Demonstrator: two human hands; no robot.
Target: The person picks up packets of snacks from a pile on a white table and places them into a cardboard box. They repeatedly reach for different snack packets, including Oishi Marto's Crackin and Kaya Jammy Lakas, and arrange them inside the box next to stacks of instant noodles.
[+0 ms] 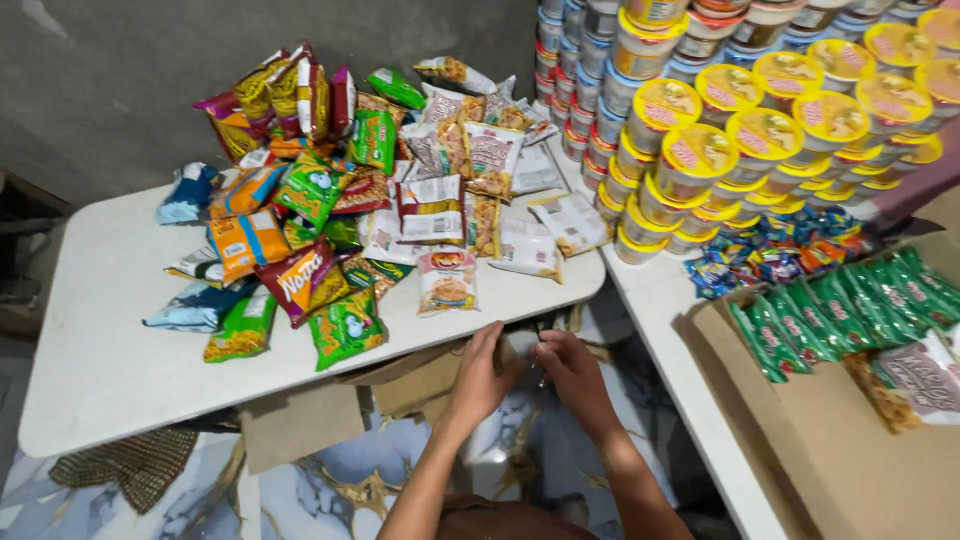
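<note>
Head view: both hands (530,370) meet below piled snack packets (340,200) (mostly green, orange).

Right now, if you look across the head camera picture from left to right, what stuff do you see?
Blue snack packet → heap of colourful snack packets → left hand → right hand → stacked yellow-lidded cups → green packets in an open cardboard box.
</note>
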